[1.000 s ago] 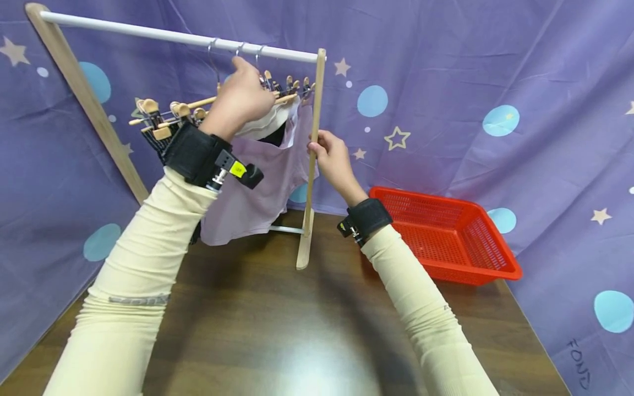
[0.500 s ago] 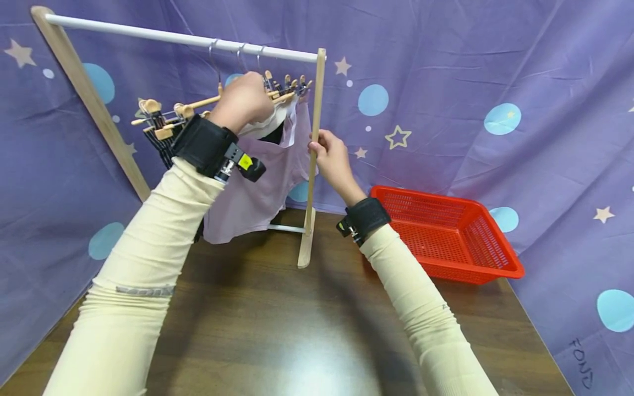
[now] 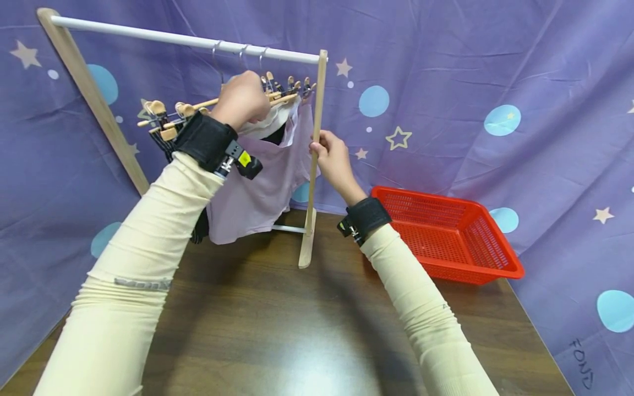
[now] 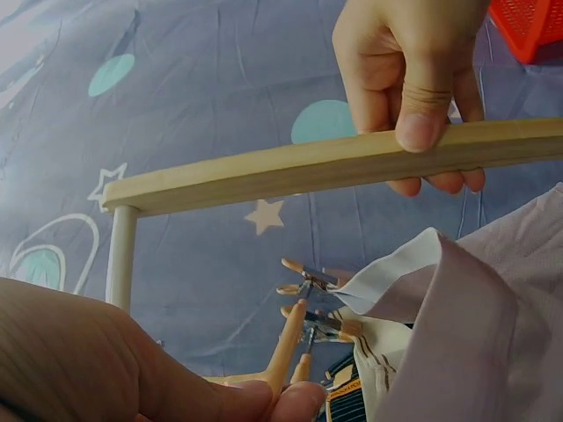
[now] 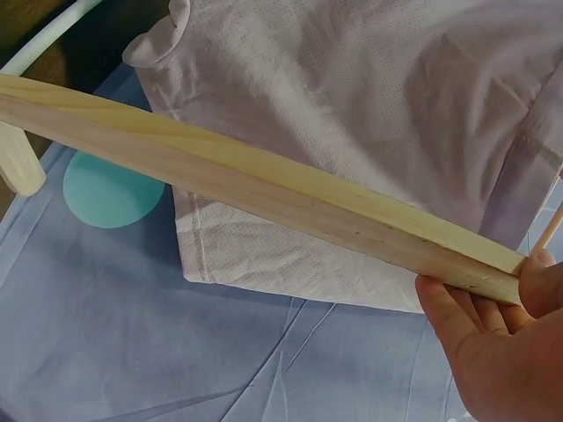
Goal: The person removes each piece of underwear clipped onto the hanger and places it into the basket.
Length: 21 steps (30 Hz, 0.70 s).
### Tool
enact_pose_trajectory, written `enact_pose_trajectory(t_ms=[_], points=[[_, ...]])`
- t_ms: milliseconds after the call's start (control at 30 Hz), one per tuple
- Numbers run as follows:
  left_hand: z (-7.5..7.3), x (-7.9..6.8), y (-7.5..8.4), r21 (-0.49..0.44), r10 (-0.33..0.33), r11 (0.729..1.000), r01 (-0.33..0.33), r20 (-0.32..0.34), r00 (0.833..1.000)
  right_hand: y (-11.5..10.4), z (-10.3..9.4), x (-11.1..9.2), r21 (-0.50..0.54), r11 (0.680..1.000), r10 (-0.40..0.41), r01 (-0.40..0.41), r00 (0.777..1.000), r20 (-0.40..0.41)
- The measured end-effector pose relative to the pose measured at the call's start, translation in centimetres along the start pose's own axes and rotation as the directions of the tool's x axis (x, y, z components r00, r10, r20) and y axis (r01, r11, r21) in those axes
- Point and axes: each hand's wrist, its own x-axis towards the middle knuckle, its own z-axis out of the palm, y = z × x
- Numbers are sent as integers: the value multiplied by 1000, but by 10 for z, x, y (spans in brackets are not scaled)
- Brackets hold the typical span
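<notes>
My left hand (image 3: 244, 99) is below the white top bar (image 3: 168, 37) of a small garment rack. In the left wrist view its thumb and finger pinch a wooden clip hanger (image 4: 283, 352). Pale lilac shorts (image 3: 247, 187) hang from the hangers, with a white waistband beside them and dark striped cloth to the left. Several wooden clips (image 3: 157, 107) stick out past the wrist. My right hand (image 3: 334, 159) grips the rack's wooden right post (image 3: 314, 181), thumb on one side and fingers on the other. The left hand hides the middle of the hangers.
A red plastic basket (image 3: 436, 269) stands on the brown table (image 3: 267, 324), right of the rack. The rack's left post (image 3: 94, 99) leans at the far left. A purple curtain (image 3: 446, 66) with stars and dots hangs behind.
My left hand has come down from the hanger hooks near the bar to the hanger bodies. The right hand keeps its hold on the post.
</notes>
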Motion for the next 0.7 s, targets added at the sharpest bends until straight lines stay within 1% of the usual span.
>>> enact_pose_trajectory(t_ms=[100,233,333,500,700], points=[[2,1,-2,12,23,1000,-22,-33,999,0,-1,0,7,1000,1,-1,1000,0],[4,3,-4,29,54,998,-52,-51,997,1,-2,0,11,1000,-4,4,1000,-1],[5,5,-5,11,60,998,-60,-73,996,2,-1,1,7,1000,-5,5,1000,-4],[7,9,-9,-43,22,999,-28,-132,991,2,-1,2,-11,1000,-6,6,1000,-10],[10,9,-10,-75,-1,997,-16,-217,976,2,-1,1,-17,1000,0,0,1000,-7]])
